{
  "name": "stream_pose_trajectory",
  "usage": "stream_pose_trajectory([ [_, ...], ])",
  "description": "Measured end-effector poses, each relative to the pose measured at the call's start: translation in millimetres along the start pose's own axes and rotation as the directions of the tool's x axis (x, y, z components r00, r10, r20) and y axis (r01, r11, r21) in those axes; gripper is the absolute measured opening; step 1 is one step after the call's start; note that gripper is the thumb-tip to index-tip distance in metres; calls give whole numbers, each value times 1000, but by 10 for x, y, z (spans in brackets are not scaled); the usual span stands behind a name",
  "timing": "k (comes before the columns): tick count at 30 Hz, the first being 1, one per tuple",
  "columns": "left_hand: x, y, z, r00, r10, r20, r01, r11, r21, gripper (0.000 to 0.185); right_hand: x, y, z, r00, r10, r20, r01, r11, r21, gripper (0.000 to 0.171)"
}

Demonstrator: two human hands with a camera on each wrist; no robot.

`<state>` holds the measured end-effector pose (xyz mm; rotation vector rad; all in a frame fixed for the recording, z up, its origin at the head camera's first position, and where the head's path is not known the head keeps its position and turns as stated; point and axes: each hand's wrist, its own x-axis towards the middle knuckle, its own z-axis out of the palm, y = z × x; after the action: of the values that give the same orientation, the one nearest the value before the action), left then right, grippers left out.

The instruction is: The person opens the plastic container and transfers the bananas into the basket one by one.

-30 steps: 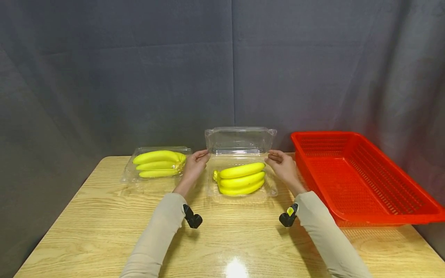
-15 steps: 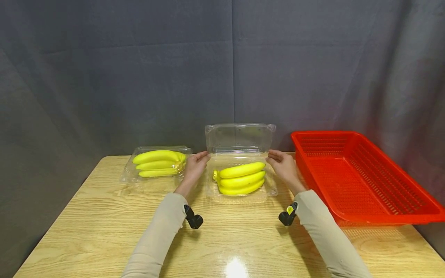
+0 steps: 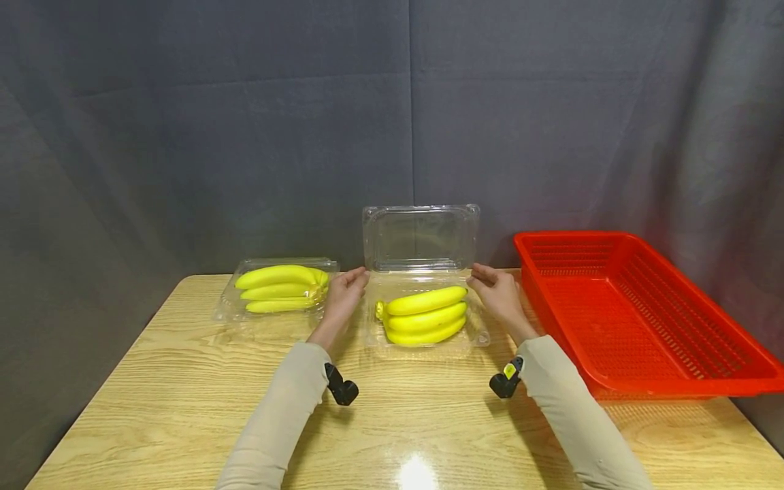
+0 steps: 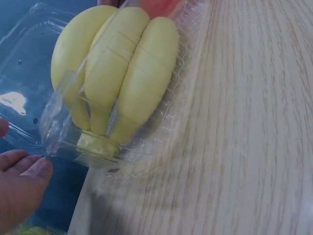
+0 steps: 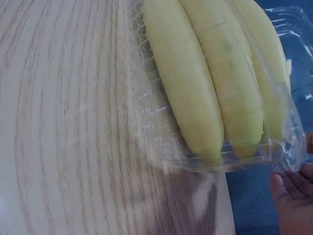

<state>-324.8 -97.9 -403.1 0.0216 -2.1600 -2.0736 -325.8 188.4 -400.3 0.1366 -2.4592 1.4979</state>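
A clear plastic clamshell box (image 3: 427, 350) stands mid-table, its lid (image 3: 422, 238) raised upright at the back. Inside lies a bunch of yellow bananas (image 3: 425, 318), its stem to the left. My left hand (image 3: 347, 292) is at the left end of the hinge, fingertips right by the lid's lower corner. In the left wrist view its thumb and fingers (image 4: 36, 169) are apart with nothing between them. On the opposite side, my right hand (image 3: 497, 296) has fairly straight fingers at the lid's lower right corner. The right wrist view shows its fingertips beside the box's corner.
Left of the box, a second clear clamshell (image 3: 228, 306) holds another banana bunch (image 3: 282, 288). A red plastic basket (image 3: 554, 327) stands close on the right. The wooden table (image 3: 392, 422) ends at a dark curtain (image 3: 275, 150) behind.
The lid has swung up and back, its top edge rising in the head view. Both hands stay at the hinge ends, nearly still. The bananas and basket have not moved.
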Motion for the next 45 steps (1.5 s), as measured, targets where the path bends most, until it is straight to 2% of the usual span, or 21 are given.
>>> stream_pose_trajectory([
  [5, -14, -8, -20, 1000, -1, 29, 1, 1000, 0, 42, -3, 17, 10, 1000, 0, -6, 0, 1000, 23, 41],
  [18, -1, -15, -23, 1000, 7, 14, -6, 1000, -13, 40, -5, 13, 19, 998, 12, 69, -18, 996, 87, 46],
  [31, 11, 5, -20, 999, -3, 38, 5, 998, -62, 41, 14, 60, 38, 997, 31, 76, -39, 993, 110, 50],
  [45, -19, 39, 31, 999, 13, 35, -13, 1000, 9, 42, 1, 67, 27, 993, 42, 107, -61, 981, 182, 52],
])
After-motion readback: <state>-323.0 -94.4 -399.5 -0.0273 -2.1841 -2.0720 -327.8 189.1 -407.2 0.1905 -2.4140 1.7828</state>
